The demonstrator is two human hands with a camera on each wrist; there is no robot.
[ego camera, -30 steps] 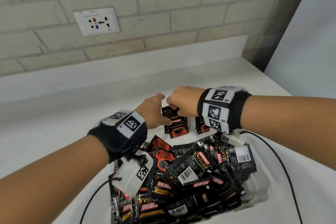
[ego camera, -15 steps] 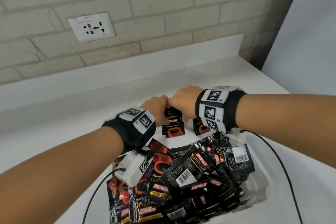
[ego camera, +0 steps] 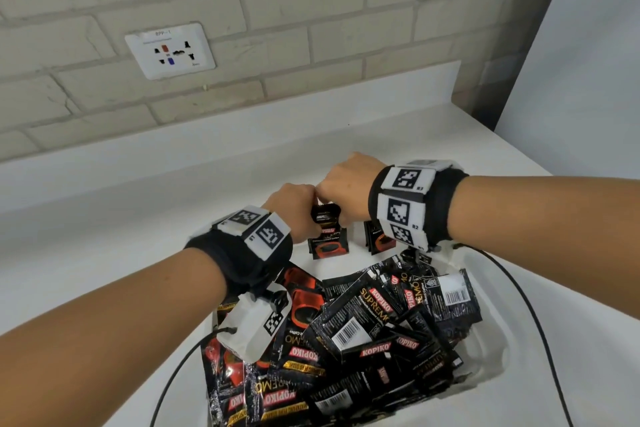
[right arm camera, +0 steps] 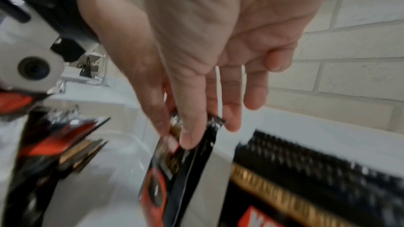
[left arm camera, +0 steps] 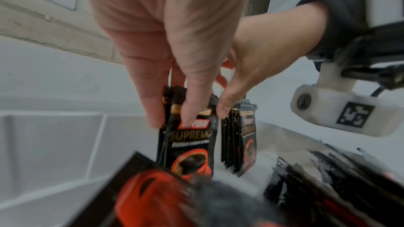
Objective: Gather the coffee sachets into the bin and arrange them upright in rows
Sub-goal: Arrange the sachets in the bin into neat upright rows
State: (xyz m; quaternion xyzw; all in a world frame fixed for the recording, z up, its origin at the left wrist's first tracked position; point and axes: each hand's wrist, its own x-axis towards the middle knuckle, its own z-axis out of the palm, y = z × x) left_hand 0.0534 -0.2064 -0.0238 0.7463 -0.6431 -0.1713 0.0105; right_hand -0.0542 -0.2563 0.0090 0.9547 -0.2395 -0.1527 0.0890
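Only two short upright stacks stand at the bin far end, both hands, left hand & right hand, pinching the left stack, while most sachets lie loose, approx. the whole pile left.

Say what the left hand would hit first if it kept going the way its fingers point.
The left hand points down; its fingers already pinch an upright stack of Kopiko sachets. Below comes the white bin floor, though depth is unclear.

KOPIKO SUPREMO on coffee sachets, R2 and R3 on right wristband
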